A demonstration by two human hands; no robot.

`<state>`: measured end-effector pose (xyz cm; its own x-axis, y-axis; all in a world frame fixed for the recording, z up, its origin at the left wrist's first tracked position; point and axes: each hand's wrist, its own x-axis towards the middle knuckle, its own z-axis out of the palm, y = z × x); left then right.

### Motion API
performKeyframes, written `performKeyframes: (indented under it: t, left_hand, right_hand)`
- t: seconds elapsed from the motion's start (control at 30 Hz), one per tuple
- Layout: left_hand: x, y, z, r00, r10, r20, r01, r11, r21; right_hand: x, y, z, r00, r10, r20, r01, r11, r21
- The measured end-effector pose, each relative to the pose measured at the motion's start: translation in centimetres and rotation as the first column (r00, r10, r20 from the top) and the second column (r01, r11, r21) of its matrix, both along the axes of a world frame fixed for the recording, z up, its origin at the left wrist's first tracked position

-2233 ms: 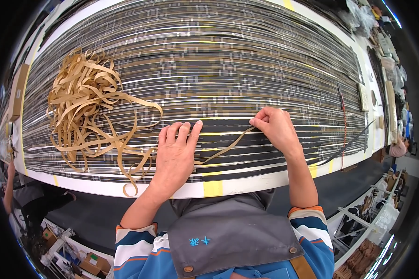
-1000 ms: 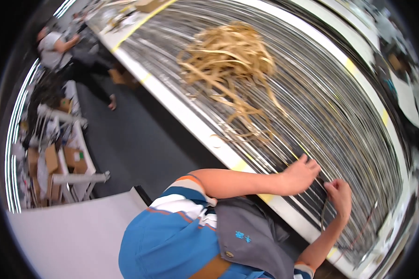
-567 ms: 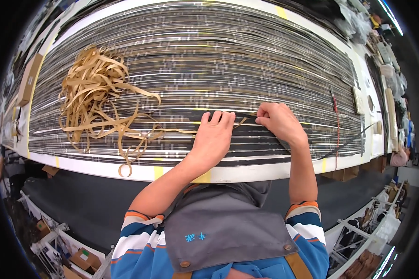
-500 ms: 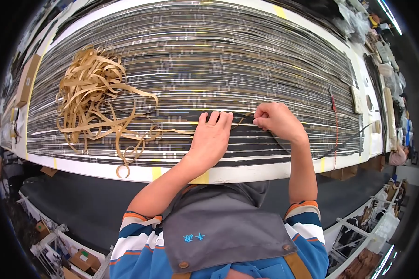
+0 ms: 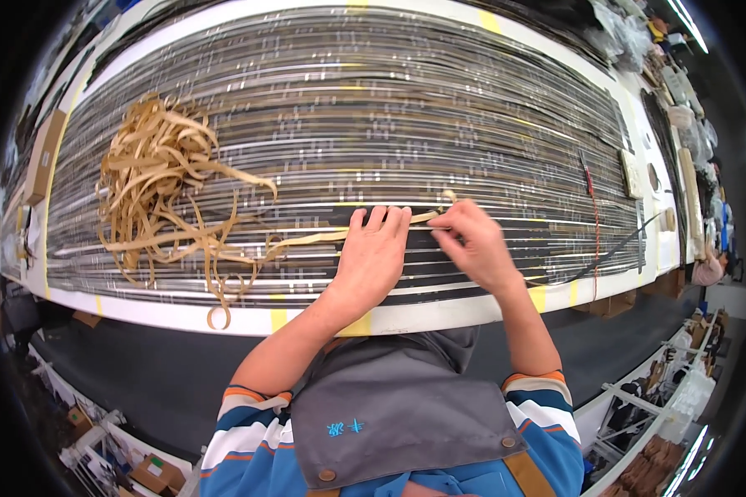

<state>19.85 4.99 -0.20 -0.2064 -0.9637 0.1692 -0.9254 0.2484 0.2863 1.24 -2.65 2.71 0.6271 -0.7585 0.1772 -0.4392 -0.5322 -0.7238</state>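
Long white-edged bench point(image 5: 439, 313), dark floor point(image 5: 141, 389), racks point(image 5: 671, 414) at rt

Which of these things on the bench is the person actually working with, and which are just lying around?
In use:
- tan strip, pressed flat by the left hand and pinched by the right hand
- striped work surface

Lying about:
- tangled heap of tan strips
- red-handled tool
- cardboard boxes on the floor

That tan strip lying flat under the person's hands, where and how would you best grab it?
Grip the tan strip at its free right end, where the right hand already pinches it, coming from above and the right. There the end lifts off the table. The left hand presses the middle flat, and leftward it runs into the tangled pile.
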Motion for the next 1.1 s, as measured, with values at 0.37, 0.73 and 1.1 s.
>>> performKeyframes:
  t: [0.37, 0.73, 1.1]
  left_hand:
    - [-0.1, 0.5, 0.0, 0.999, -0.048, 0.021, 0.048, 0.999, -0.022]
    - [0.2, 0.2, 0.0, 0.999, -0.035, 0.014, 0.035, 0.999, -0.009]
    - [0.2, 0.1, -0.2, 0.999, -0.026, -0.022, 0.026, 1.0, 0.011]
  right_hand:
    - [2.4, -0.1, -3.3, 0.979, 0.033, -0.202, -0.071, 0.981, -0.183]
    - [-0.9, 5.7, 0.7, 0.964, 0.227, -0.137, -0.224, 0.974, 0.033]
    - [-4.8, 7.8, 6.3, 0.898, 0.424, 0.119, -0.409, 0.701, 0.584]
